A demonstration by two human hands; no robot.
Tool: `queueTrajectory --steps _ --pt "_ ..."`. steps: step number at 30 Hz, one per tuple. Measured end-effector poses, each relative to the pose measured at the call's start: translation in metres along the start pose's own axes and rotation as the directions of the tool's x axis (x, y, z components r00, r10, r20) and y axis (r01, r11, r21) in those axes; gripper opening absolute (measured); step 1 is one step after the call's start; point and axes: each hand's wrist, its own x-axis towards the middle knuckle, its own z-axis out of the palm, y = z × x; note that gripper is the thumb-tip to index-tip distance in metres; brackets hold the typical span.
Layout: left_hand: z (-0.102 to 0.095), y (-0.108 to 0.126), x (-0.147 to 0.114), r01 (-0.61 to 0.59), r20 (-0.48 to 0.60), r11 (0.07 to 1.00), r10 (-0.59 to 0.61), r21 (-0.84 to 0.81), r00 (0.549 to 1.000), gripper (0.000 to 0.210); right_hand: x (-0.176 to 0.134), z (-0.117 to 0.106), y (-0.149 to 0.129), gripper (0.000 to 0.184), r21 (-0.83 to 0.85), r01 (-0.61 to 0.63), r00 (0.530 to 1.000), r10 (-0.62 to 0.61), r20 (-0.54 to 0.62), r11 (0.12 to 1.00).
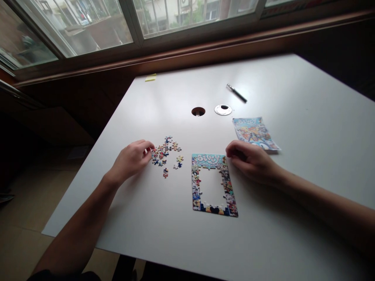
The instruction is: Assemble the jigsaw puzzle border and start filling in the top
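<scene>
My left hand [131,160] is at the left edge of a loose pile of jigsaw pieces [161,151]. Its thumb and fingers curl together against the pile, and whatever lies between the tips is hidden. Right of the pile lies a partly joined jigsaw puzzle [208,160], its border forming a frame around a bare middle. At the puzzle's top right corner rests my right hand [249,160], with fingers curled in; I cannot make out anything between them. A few pieces [177,162] lie apart from the pile, on its right side.
Behind my right hand lies a colourful printed picture sheet [253,130]. Farther back are a dark pen [236,93], a round metal cover [223,109] and an open cable hole [198,112] in the white table [164,238]. A yellow sticky note [150,77] sits at the far edge.
</scene>
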Motion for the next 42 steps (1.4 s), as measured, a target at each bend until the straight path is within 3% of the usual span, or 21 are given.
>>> queueTrajectory --steps 32,42 --pt "-0.0060 0.0028 -0.0025 -0.059 0.102 0.998 0.056 0.027 0.993 0.012 0.0006 -0.0007 -0.0037 0.018 -0.012 -0.003 1.000 0.003 0.005 1.000" --pt "-0.0046 0.0023 -0.0023 -0.069 0.091 0.997 0.065 0.042 0.994 0.013 0.0006 -0.0003 -0.0037 0.017 -0.009 -0.014 1.000 0.014 0.001 1.000"
